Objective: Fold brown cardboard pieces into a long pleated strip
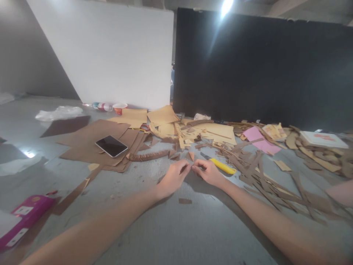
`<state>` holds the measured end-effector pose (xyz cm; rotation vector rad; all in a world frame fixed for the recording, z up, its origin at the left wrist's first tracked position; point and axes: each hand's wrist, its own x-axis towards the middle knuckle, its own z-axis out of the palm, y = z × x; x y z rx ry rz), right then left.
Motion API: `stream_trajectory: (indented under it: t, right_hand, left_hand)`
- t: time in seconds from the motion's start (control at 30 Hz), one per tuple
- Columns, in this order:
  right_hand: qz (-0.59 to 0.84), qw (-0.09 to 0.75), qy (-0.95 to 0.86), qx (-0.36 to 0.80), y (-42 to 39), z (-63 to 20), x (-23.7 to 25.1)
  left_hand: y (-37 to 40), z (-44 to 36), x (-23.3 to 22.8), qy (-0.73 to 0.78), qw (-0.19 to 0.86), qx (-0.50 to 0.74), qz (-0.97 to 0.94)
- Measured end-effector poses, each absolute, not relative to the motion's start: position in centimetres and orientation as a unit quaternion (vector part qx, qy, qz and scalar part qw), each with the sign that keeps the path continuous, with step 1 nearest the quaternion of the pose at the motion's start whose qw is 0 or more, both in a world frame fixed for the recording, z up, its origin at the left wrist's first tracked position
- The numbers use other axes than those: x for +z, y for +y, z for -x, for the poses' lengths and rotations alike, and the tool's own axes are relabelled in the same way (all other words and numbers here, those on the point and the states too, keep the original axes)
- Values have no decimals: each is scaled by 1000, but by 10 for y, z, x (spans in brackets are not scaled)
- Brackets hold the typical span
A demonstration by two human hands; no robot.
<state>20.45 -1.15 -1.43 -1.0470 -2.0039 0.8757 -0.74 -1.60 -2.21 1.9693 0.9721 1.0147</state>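
Observation:
My left hand (174, 177) and my right hand (207, 171) meet above the grey table, fingertips pinched together and almost touching. Whatever sits between the fingers is too small to make out. Just beyond the fingertips shows a small orange-brown triangle of paper (191, 155); I cannot tell whether it touches them. A yellow utility knife (223, 166) lies beside my right hand, its blade pointing away to the left. Past my left hand stretches a curved brown strip with a notched edge (149, 155). A small brown rectangle (185, 201) lies flat between my forearms.
Brown sheets (85, 141) bear a phone (111, 146) on the left. Tangled brown strips (264, 180) and a pink sheet (259, 139) spread right. Tan sheets (162, 115), a paper cup (120, 107) and a bottle (102, 106) stand far back. A magenta object (34, 209) is near left.

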Motion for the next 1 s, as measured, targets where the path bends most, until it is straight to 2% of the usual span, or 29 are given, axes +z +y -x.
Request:
stream_trajectory:
  t: [0.6,1.0]
  right_hand:
    - [412,391,-755,328,-9,-205,-18]
    - [417,377,-766,314,-9,-204,-19]
  left_hand:
    - [-14,6,-17,392,388,384,-741]
    - [-13,7,-13,388,430,374,-724]
